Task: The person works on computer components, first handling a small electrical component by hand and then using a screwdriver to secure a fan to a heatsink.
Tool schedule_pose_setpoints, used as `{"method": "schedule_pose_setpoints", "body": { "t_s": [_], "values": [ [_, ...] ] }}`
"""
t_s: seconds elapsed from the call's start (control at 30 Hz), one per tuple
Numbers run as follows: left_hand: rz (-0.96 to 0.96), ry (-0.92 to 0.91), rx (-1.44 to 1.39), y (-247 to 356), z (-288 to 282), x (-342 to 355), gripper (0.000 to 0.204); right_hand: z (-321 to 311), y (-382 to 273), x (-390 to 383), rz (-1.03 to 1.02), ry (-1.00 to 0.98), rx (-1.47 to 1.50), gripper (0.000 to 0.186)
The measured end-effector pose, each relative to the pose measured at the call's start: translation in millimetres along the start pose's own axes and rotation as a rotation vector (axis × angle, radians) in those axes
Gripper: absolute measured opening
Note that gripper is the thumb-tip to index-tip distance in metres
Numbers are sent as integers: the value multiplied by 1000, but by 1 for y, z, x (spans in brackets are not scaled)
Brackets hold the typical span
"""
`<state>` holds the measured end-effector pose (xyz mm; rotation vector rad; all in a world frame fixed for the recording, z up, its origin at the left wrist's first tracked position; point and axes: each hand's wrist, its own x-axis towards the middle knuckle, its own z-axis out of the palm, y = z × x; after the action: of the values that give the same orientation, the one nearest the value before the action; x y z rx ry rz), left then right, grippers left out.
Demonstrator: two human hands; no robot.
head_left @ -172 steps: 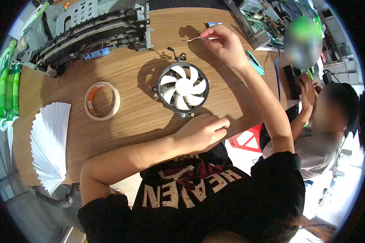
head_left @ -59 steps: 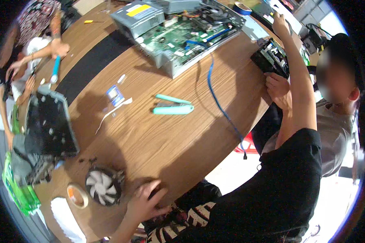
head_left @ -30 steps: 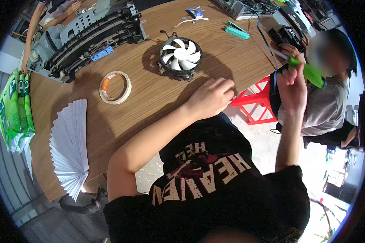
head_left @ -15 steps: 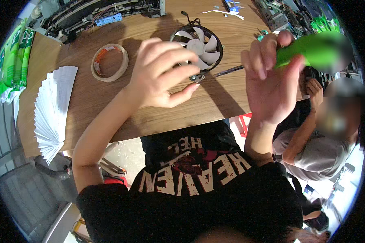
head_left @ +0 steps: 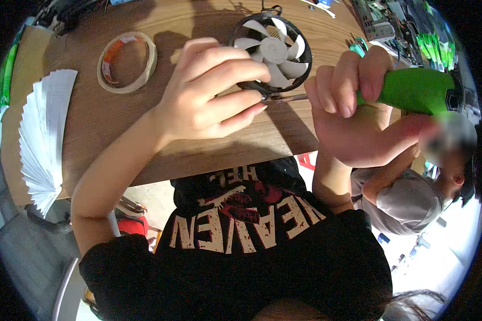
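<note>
Cooling fan (head_left: 273,50) — white blades in a round black frame — lies on the wooden table (head_left: 198,160), its near-left rim beneath the left hand (head_left: 211,88). That hand's fingers are bent and spread, likely to steady the frame; whether they press on it, I cannot tell. The right hand (head_left: 353,123) is wrapped round the green screwdriver (head_left: 415,91), handle jutting to its right, seemingly so the dark shaft can reach leftward to the fan's near side. There, just beside the left fingertips, sits a small mounting foot (head_left: 263,97); contact with the tip is unclear.

Nearer the body than the left hand, bare wood runs to the table's edge. Left of that hand — pleated paper (head_left: 45,139) well apart, tape roll (head_left: 151,59) nearer — the elbow has some room.
</note>
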<state>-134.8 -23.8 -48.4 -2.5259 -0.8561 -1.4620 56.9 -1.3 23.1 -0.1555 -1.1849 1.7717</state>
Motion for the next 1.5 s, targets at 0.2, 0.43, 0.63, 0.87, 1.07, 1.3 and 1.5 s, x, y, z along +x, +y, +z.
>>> {"method": "schedule_pose_setpoints", "body": {
  "t_s": [0.2, 0.43, 0.63, 0.87, 1.07, 1.3, 1.5],
  "values": [
    [-1, -1, -51, -2, 1, 0, 21, -2, -6, -3, 18, -87, -36, 66],
    [-13, 18, -94, -4, 4, -2, 23, -6, 9, -4, 32, -112, -67, 68],
    [-43, 15, -59, -2, 4, -2, 23, -8, 13, -1, 2, -143, -23, 70],
    [-48, 8, -79, -2, 4, -1, 22, -9, 12, 3, 5, -254, -115, 69],
    [-79, 28, -65, -2, 3, -10, 22, -23, 22, 14, 4, -568, -152, 66],
    [-14, 357, -113, -9, 25, -8, 6, -35, 24, 30, -94, -842, -108, 44],
    [-15, 381, -61, -6, 33, -17, 14, -33, 61, 73, -113, -1319, 485, 38]
  ]
}}
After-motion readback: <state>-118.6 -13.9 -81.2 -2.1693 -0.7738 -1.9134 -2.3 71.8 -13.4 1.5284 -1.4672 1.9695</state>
